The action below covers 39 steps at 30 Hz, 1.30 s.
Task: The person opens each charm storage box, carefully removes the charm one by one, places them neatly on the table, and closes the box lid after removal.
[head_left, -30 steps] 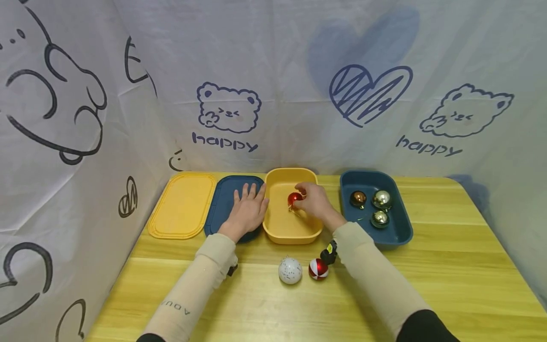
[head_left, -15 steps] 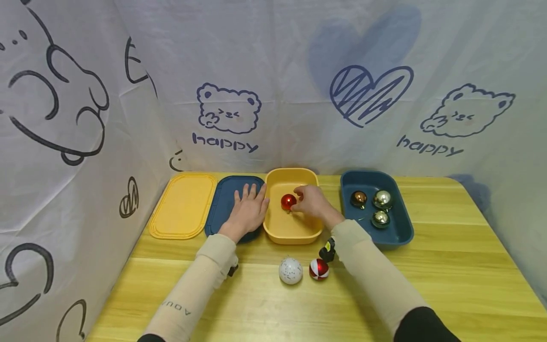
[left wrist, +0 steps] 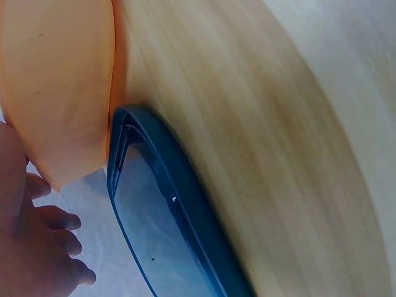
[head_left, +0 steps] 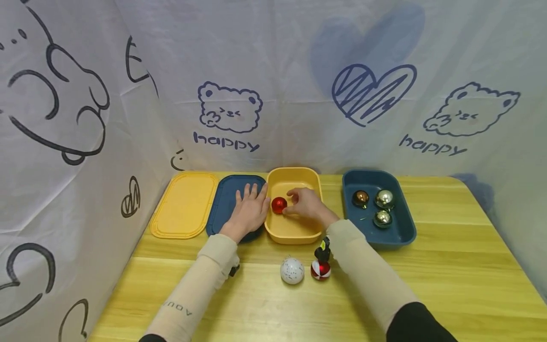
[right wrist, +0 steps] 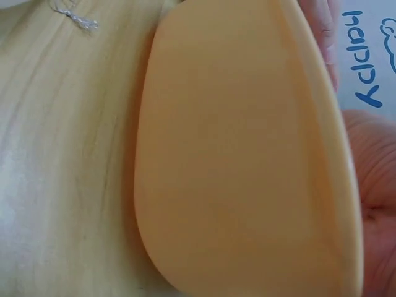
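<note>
Left hand (head_left: 249, 209) spreads fingers at edge of yellow bin (head_left: 294, 231). Inside, right hand (head_left: 305, 203), fingers loose, is beside red ball (head_left: 278, 205)

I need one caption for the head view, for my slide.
Right hand beside a shiny red ball in a yellow rectangular tub; left hand over a flat dark-blue rectangular lid.

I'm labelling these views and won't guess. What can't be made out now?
- Head view: whether the right grip touches the red ball; any gap is too small.
- Head view: the left grip's underside, hidden by its back.
- Left wrist view: part of the left grip, cut off by the left edge.
- Right wrist view: the red ball, hidden by the yellow box.
</note>
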### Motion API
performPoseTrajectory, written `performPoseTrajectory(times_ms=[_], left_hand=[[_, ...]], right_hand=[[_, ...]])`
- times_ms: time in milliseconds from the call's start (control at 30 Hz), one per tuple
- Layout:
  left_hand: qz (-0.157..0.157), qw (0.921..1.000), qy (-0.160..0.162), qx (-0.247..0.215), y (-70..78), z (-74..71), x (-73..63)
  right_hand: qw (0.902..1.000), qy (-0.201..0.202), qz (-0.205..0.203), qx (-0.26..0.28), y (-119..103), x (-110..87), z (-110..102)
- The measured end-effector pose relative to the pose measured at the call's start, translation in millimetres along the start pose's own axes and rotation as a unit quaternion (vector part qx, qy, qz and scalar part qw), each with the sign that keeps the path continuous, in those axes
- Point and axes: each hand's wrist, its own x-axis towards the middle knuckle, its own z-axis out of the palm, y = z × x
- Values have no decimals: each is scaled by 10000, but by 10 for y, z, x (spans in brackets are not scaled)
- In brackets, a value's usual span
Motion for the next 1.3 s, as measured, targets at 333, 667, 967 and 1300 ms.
performPoseTrajectory(times_ms=[333, 667, 967, 1300], left_hand=[[38, 9999, 92, -42, 0, -2, -7], [24, 10000, 66, -28, 11, -13, -12], [0, 10000, 49, 42, 8, -18, 2], [2, 10000, 14, 78, 22, -21, -8]], right_hand=[[9991, -132, -17, 407, -19, -25, 89], [9971, -151, -1, 752, -10, -16, 137], [9965, 37, 13, 830, -35, -36, 133], [9944, 484, -178, 924, -56, -240, -54]])
